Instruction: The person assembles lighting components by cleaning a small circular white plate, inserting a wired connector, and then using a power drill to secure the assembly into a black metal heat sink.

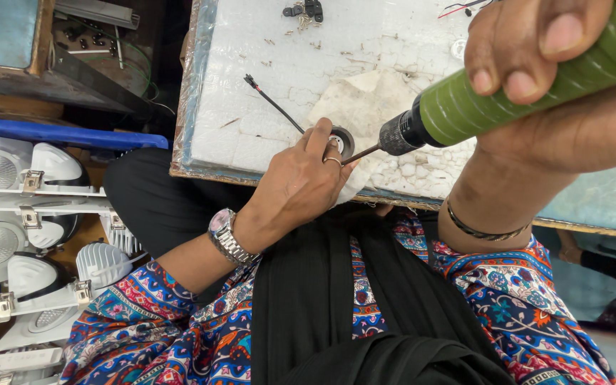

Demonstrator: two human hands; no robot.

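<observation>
Screw-driving step, by the look of it — small round grey metal ring-shaped fitting (341, 141) pinned flat on the white foam-topped work board (251, 135), near the board's front edge and on a crumpled patch of white paper (365, 107). Left hand (301, 187) pressed down on the fitting, fingers curled over its near rim, ringed finger just beside the bit; closed on the part rather than lifting it. Right hand (529, 50) wrapped tight around the green ribbed barrel of a powered screwdriver (515, 89), black chuck and thin bit angled down and left, tip touching the fitting's right side. Thin black wire with a red-tipped plug (274, 104) trailing away from the fitting across the board. Loose small screws (301, 21) scattered at the board's far edge, well apart from the work. Stack of white round lamp housings (30, 214) off to the left, below the board. Judged next need: bit kept seated square in the screw head, steady downward pressure, fitting held from turning — fingertips close enough to the bit to call for care.
</observation>
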